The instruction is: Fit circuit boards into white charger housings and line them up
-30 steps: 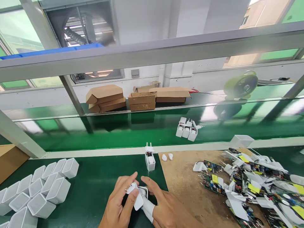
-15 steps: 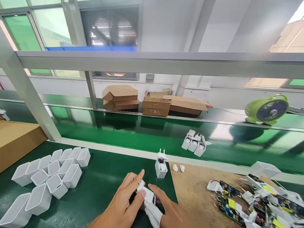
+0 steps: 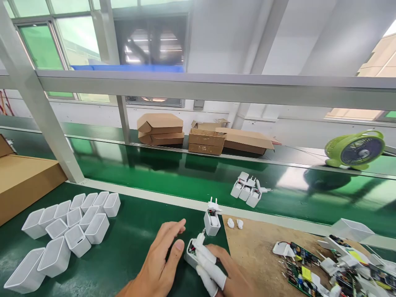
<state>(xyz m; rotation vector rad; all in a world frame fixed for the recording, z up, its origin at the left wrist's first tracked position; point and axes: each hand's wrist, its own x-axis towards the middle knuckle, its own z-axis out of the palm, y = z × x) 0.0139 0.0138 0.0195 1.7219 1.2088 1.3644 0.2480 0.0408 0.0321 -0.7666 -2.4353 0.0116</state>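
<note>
My right hand (image 3: 230,268), with white covers on some of its fingers, grips a white plug adapter (image 3: 191,256). The adapter's housing is uncovered at the top, with small red and dark parts inside and its plug piece pointing up and away. My left hand (image 3: 161,258) is just left of it, thumb and fingers apart, holding nothing. Beyond my hands, a second plug adapter (image 3: 212,222) stands upright on the green bench, pins up. Two small white lumps (image 3: 235,223) lie beside it on a brown board (image 3: 256,251).
Several empty white housings (image 3: 77,240) stand in rows at left, near a cardboard box (image 3: 31,177). A group of adapters (image 3: 247,192) sits on the green belt (image 3: 154,175). Circuit boards and white parts (image 3: 334,268) are heaped at right. A green fan (image 3: 355,149) stands behind.
My left hand has come off the adapter and opened. The right hand's covered fingers now lie over the adapter. The adapter group on the belt has shifted left; the view has moved slightly.
</note>
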